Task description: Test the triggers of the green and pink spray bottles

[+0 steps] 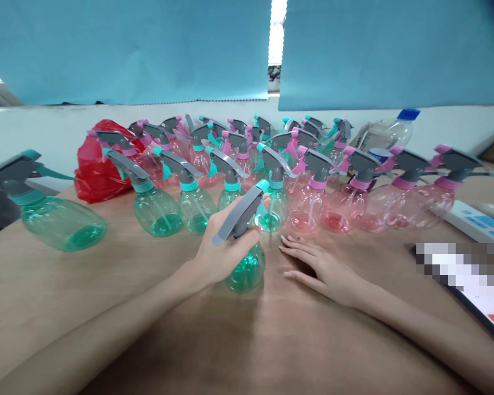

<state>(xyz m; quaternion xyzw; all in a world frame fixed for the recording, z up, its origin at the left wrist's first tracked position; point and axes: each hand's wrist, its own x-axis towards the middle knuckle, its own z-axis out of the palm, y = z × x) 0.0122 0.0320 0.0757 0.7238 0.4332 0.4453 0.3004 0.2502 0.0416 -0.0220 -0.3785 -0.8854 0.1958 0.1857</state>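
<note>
Green plastic, see-through, made up the spray bottle (247, 271) that we gripped with our left hand (226, 238), in front of the row at the middle of the table (156, 340). Our left fingers were clamped around its neck, just under the grey spray head (241, 214), which slanted up to the right and ended in a teal nozzle. We could not tell whether its base touched the wood.

Our right hand (333, 271) lay palm down on the tabletop, just beside that bottle, holding nothing; its thumb stood apart from the other fingers, which were slightly spread.

Beyond our hands we had a front row, with green bottles (158, 216) toward the left and pink bottles (307, 211) toward the right, some with a little coloured liquid showing low inside. More spray bottles crowded behind them. To our far left, a separate green bottle (63, 222) leaned near a red plastic bag (94, 170). On our right, a large clear bottle with a blue cap (409, 114) stood tilted behind the pink ones.
</note>
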